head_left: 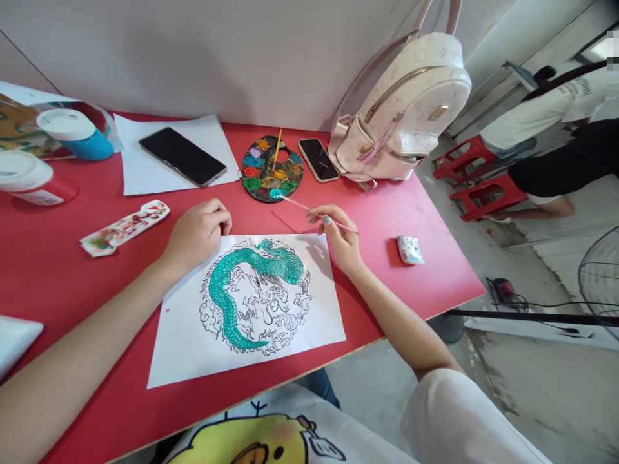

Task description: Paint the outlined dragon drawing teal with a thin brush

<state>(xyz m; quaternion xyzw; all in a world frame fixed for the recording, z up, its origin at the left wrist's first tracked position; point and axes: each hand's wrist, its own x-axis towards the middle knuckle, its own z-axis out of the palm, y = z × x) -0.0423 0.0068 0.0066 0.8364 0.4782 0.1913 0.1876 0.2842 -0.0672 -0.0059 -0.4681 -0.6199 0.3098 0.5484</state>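
My right hand (340, 240) is closed on a thin pink paintbrush (309, 208). The brush tip touches the teal paint on a round palette (250, 187), which carries several dabs of colour. A second brush with a yellow handle (278, 147) lies across that palette. Below sits a white sheet with a line-drawn dragon (264, 293); its long body is painted teal, while the head, flames and clouds are plain black outline. At the sheet's upper left corner rests my left hand (199, 233), its fingers curled in with nothing visible in them.
A black phone (182, 156) lies on blank paper (133, 174); another phone (318, 160) is beside a cream backpack (411, 109). Paint bottles (77, 134), a stained paint strip (124, 228) and a small packet (410, 249) share the red table (271, 386). People sit on red stools (491, 193) at right.
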